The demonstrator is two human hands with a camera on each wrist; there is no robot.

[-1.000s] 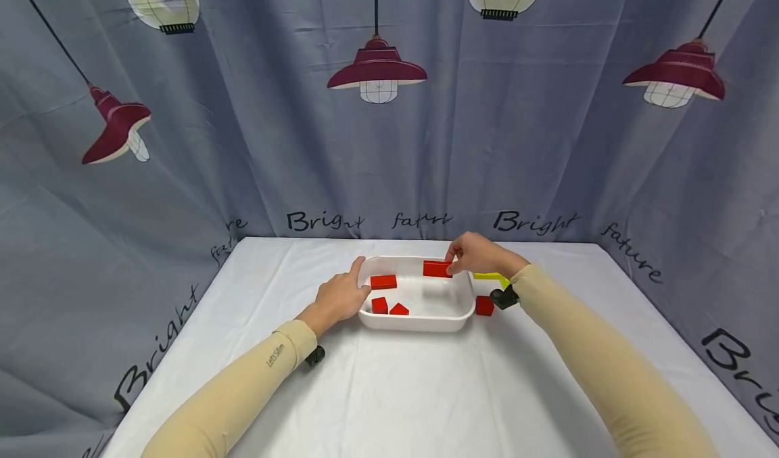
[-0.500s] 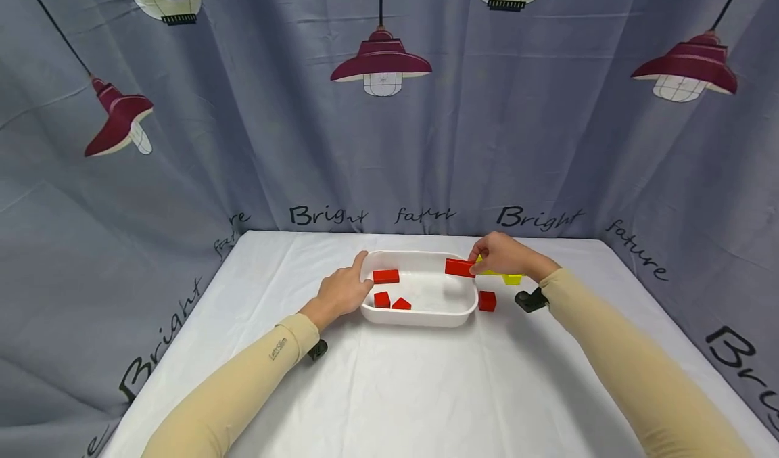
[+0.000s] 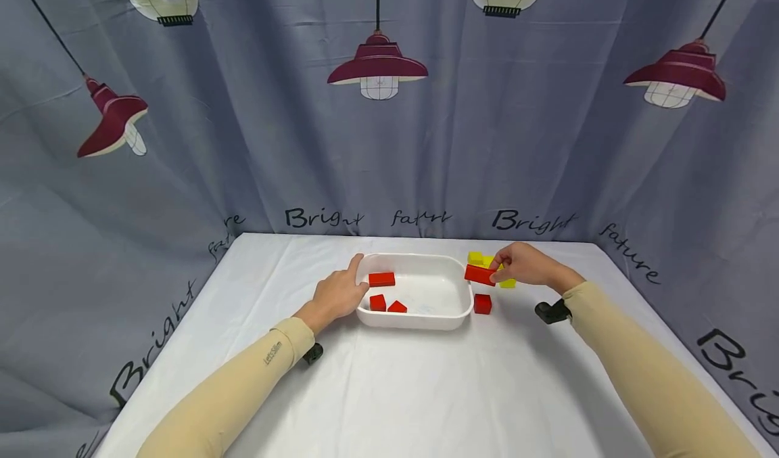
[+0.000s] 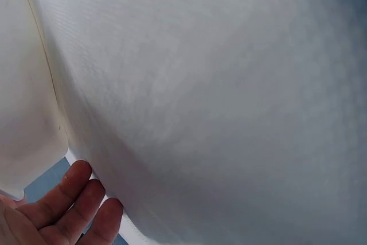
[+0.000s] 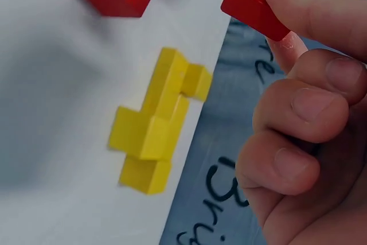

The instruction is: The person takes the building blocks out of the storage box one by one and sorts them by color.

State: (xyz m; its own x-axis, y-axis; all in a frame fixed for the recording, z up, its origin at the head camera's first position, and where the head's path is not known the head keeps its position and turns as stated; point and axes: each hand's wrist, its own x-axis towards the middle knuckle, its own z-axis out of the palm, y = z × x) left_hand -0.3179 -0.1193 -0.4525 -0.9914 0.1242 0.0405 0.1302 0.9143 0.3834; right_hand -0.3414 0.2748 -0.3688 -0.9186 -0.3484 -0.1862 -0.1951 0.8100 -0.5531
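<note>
The white tray (image 3: pixel 414 321) stands near the back of the table with red blocks inside: a rectangular block (image 3: pixel 381 279), a cube-like block (image 3: pixel 377 303) and a triangular block (image 3: pixel 397 306). My left hand (image 3: pixel 338 291) holds the tray's left end, thumb over the rim; in the left wrist view several fingers (image 4: pixel 80 196) lie loosely bent beside its outer wall. Thumb and forefinger of my right hand (image 3: pixel 528 266) pinch a red rectangular block (image 3: pixel 478 275), raised beside the tray's right rim. Yellow blocks (image 5: pixel 152 136) lie together behind and below it.
A red cube (image 3: pixel 483 304) lies on the white cloth (image 3: pixel 414 390) just outside the tray's right end. Behind the table hangs a grey-blue curtain (image 3: pixel 450 147) printed with lamps and lettering.
My right hand has carried the red rectangular block rightward from above the tray to its right rim, uncovering more yellow blocks. The left hand stays at the tray's left end.
</note>
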